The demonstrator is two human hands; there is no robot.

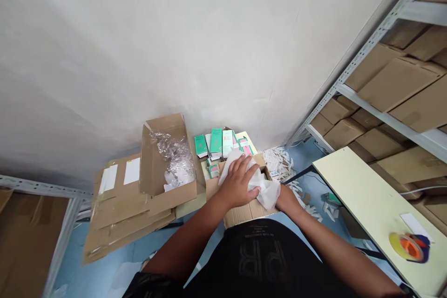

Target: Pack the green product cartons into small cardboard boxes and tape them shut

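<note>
A crumpled sheet of thin white packing material [267,190] lies over a small open cardboard carton [244,212] in front of my body. My left hand [239,181] rests on the sheet with its fingers spread. At the carton's right side is my right hand [284,198], touching the sheet's edge; its fingers are hidden. Behind the carton, several green boxes [216,142] and a white box [227,142] stand by the wall. A small green and pink box [213,171] sits just left of the sheet.
To the left, a large open cardboard box [150,167] holds clear plastic wrap [171,149], beside flattened cardboard [115,205]. Paper strips [279,163] litter the floor. On the right stand a table [363,186] with a tape roll [407,247] and shelves [384,111] full of cartons.
</note>
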